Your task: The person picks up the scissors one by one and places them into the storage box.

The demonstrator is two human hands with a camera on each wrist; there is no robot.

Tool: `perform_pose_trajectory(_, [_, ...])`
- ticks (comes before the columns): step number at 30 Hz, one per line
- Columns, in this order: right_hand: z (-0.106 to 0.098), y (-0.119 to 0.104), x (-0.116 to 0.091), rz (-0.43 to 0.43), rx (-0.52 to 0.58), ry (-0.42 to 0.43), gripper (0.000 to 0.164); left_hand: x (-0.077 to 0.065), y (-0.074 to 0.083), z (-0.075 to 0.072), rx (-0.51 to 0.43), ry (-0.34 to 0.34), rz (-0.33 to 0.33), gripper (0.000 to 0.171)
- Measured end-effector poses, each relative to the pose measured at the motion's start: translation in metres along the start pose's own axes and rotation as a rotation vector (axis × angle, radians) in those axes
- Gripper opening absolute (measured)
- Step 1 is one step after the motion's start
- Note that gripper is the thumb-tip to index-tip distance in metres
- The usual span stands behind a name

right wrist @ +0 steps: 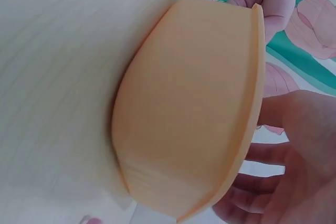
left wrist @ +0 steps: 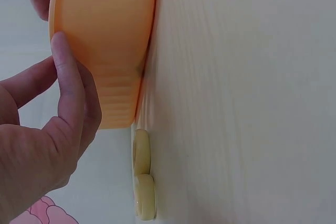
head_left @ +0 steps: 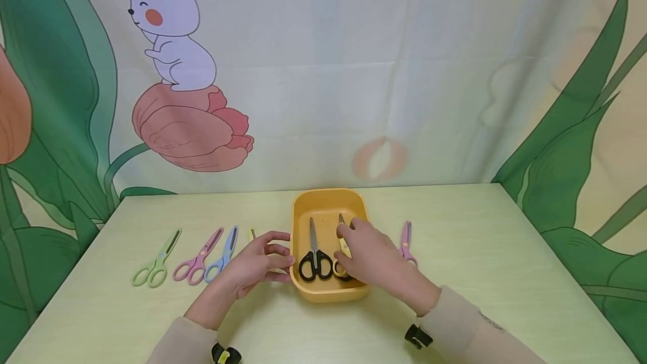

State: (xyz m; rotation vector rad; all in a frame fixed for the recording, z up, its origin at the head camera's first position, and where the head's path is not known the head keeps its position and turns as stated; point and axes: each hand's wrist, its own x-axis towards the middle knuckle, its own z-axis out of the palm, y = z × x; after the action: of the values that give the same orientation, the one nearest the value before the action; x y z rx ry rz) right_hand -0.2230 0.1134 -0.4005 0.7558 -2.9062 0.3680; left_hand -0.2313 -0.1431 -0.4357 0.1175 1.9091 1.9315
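Observation:
A yellow-orange tray (head_left: 328,296) stands on the table with black-handled scissors (head_left: 314,257) in its left half. Beside them lie yellow-handled scissors (head_left: 345,247), with some black at their handle end. My right hand (head_left: 374,251) reaches over the tray's right rim, its bent fingers spread around these scissors. Whether they touch them is hidden. In the right wrist view, the tray wall (right wrist: 184,108) hides the scissors. My left hand (head_left: 258,263) touches the outside of the left rim with several fingertips. Yellow handle loops (left wrist: 143,174) lie just beyond it.
Left of the tray lie green scissors (head_left: 156,263), pink scissors (head_left: 199,260) and blue scissors (head_left: 222,257). Purple-pink scissors (head_left: 406,240) lie to the right, partly behind the right hand. A printed cloth (head_left: 323,83) hangs behind the pale table (head_left: 505,274).

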Motion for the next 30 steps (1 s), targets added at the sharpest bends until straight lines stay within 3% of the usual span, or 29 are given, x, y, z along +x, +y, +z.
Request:
perform_pose_trajectory(7, [0.000, 0.011, -0.004, 0.020, 0.007, 0.123, 0.026, 0.000, -0.001, -0.001, -0.002, -0.006, 0.003, 0.058])
perform_pose_trajectory(14, [-0.006, 0.023, -0.011, 0.092, 0.036, 0.185, 0.023, 0.000, -0.002, -0.001, 0.004, 0.002, 0.003, 0.057])
perform_pose_trajectory(20, [-0.006, 0.038, -0.017, 0.087, 0.052, 0.263, 0.018, -0.001, -0.002, -0.001, 0.006, -0.002, 0.010, 0.058])
perform_pose_trajectory(30, [-0.003, 0.060, -0.026, 0.178, 0.050, 0.224, 0.017, -0.001, -0.003, -0.001, -0.008, -0.001, 0.011, 0.058])
